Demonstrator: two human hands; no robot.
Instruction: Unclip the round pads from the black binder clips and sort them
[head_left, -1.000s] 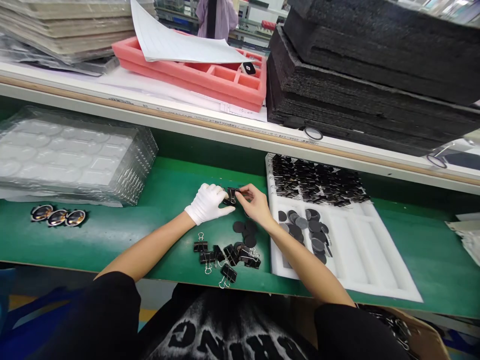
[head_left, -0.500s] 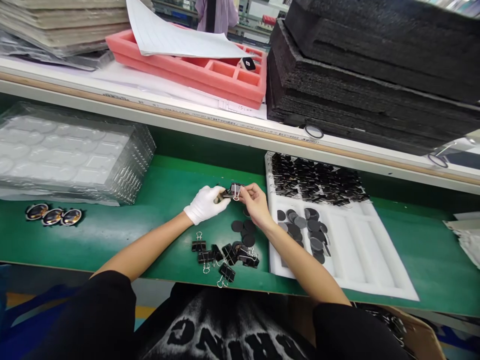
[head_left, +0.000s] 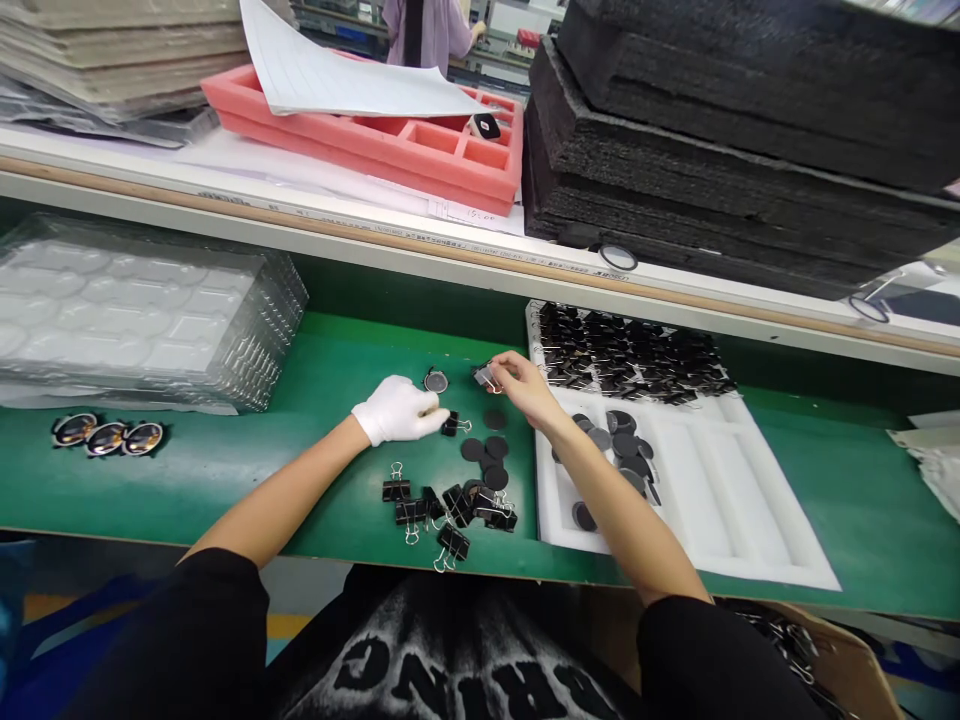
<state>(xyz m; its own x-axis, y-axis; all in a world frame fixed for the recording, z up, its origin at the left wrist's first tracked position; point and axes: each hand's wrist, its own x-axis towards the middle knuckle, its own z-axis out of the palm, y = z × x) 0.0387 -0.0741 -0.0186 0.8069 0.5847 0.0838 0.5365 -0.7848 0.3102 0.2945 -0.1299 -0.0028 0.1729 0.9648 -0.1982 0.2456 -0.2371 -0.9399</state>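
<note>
My left hand [head_left: 397,410], in a white glove, rests on the green mat with its fingers closed, and a small round disc [head_left: 436,381] sits at its fingertips. A single black binder clip [head_left: 452,425] lies on the mat just right of that hand. My bare right hand [head_left: 521,388] hovers near the white foam tray's left edge and pinches another binder clip [head_left: 484,375]. Loose dark discs [head_left: 486,452] lie on the mat between the hands. In front of them is a pile of binder clips [head_left: 450,510].
The white foam tray [head_left: 720,500] holds dark discs [head_left: 619,450] and a heap of binder clips [head_left: 630,355]. Clear blister trays [head_left: 142,320] are stacked at left, with three oval badges [head_left: 109,436] before them. The shelf carries a pink foam tray [head_left: 375,140] and black foam sheets [head_left: 735,150]. A person [head_left: 427,25] stands behind.
The hands held one clip and disc together; now they have parted. The right hand carries the clip rightward, the left keeps the disc, and one clip lies on the mat.
</note>
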